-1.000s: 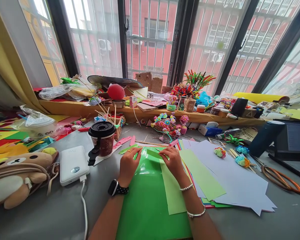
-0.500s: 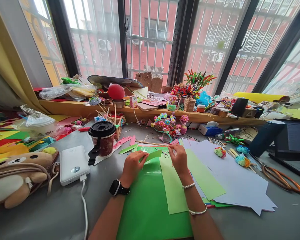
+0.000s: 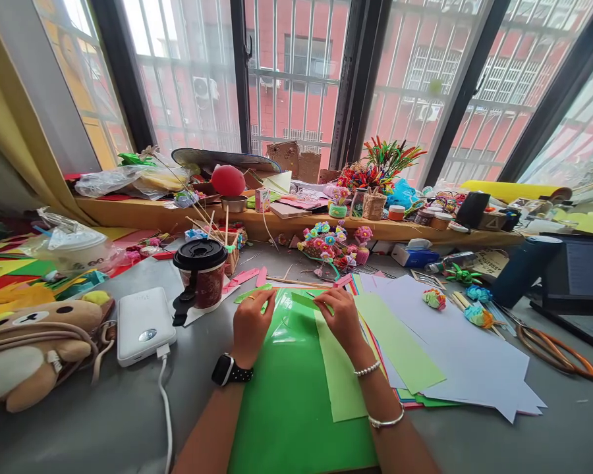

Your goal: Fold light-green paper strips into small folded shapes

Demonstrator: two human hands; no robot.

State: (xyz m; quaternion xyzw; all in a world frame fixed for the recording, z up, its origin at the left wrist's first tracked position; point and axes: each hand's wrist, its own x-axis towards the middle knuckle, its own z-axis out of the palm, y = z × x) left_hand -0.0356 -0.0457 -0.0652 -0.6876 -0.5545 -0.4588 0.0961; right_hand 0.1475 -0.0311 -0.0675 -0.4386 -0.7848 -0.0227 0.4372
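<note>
My right hand (image 3: 344, 319) pinches a small green paper strip (image 3: 304, 300) above the green board (image 3: 296, 408). The strip points left from its fingertips. My left hand (image 3: 251, 326), with curled fingers, is at the board's far left edge, just in front of a folded green paper piece (image 3: 250, 293). A little green shows at its thumb and forefinger, but I cannot tell whether it is held. Beneath and beside my right hand lie a light green sheet (image 3: 343, 388) on the board and another light green strip (image 3: 405, 349) over white paper.
Left of the board stand a lidded cup (image 3: 202, 276) and a white power bank (image 3: 145, 326) with a cable. White sheets (image 3: 474, 362) spread rightward, with orange-handled scissors (image 3: 556, 352) beyond. Paper flowers (image 3: 329, 243) and a craft-laden ledge (image 3: 296, 224) stand behind.
My left hand has moved slightly left, away from the green strip it held. The strip is now at my right hand's fingertips, which have come a little left and down.
</note>
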